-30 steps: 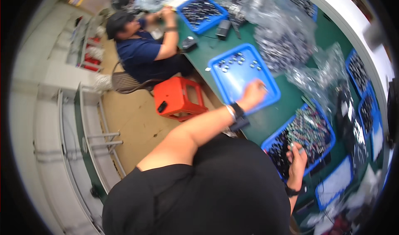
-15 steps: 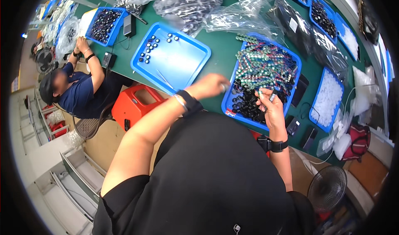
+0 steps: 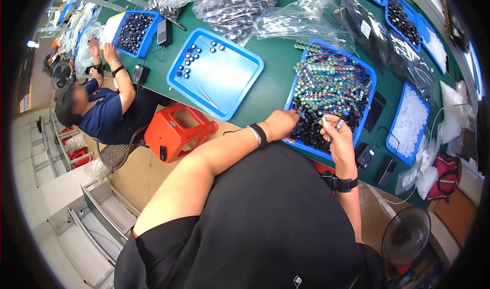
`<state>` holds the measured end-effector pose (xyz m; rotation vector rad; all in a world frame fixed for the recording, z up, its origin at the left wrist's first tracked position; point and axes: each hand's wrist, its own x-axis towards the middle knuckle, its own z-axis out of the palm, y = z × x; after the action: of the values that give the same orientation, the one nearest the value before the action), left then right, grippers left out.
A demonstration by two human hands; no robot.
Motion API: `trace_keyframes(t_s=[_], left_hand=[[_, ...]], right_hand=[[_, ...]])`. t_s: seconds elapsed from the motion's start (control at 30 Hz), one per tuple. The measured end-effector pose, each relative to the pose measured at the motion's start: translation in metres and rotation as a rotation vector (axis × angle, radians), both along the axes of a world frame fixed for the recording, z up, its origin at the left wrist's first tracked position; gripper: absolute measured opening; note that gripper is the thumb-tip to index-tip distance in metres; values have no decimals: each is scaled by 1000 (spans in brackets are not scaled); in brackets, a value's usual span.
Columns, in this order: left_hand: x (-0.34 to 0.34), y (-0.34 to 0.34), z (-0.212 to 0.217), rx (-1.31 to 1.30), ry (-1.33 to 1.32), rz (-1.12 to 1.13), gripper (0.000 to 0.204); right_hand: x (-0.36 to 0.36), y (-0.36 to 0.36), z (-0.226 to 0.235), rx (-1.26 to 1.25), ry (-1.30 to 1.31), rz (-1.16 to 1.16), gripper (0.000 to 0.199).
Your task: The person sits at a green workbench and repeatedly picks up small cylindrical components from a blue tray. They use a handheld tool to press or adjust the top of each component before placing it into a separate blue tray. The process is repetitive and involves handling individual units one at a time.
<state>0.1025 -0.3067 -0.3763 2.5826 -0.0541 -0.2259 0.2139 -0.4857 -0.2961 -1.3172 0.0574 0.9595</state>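
Observation:
My left hand (image 3: 279,124) is at the near-left edge of a blue tray (image 3: 289,98), its fingers bunched over small black round parts (image 3: 312,130). What those fingertips hold, if anything, is too small to make out. Over the tray's near right part, my right hand (image 3: 339,137) pinches a small dark cylinder with a blue end (image 3: 342,119), tilted up to the right. Farther back in the same tray lie many strips of greenish beads (image 3: 326,74) with red and blue wires among them.
A shallow blue tray (image 3: 240,97) holds several dark round pieces and tweezers (image 3: 208,97). White parts fill a tray (image 3: 408,118) at right. Plastic bags (image 3: 235,8) lie behind. A red stool (image 3: 178,133) stands left; a co-worker (image 3: 104,115) sits beyond. A fan (image 3: 407,235) is lower right.
My left hand has moved right, from beside the tray's left edge to the black parts inside. My right hand still holds the cylinder. The co-worker's hands have moved apart.

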Motion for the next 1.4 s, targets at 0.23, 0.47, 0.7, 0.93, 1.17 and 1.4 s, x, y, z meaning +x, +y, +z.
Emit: trace_keyframes(t_s=[0.23,0.47,0.7,0.93,1.17,1.4], left_hand=[[15,33,58,-1389,377,664,30],[15,32,102,-1455,400,600,45],[13,30,106,-1365,378,607,42],[12,30,108,-1362,355,576,40],[13,29,105,-1316,348,580,37],[15,23,89,-1275,333,634,28]], right_hand=[[-1,17,10,40,-52,134,23],[-1,30,21,-1,-147,235,23],[-4,38,14,-2,-279,218,12],[-6,41,19,-65,-341,241,8],[-3,42,18,-53,-216,245,7],[-7,44,9,-74,-251,239,9]])
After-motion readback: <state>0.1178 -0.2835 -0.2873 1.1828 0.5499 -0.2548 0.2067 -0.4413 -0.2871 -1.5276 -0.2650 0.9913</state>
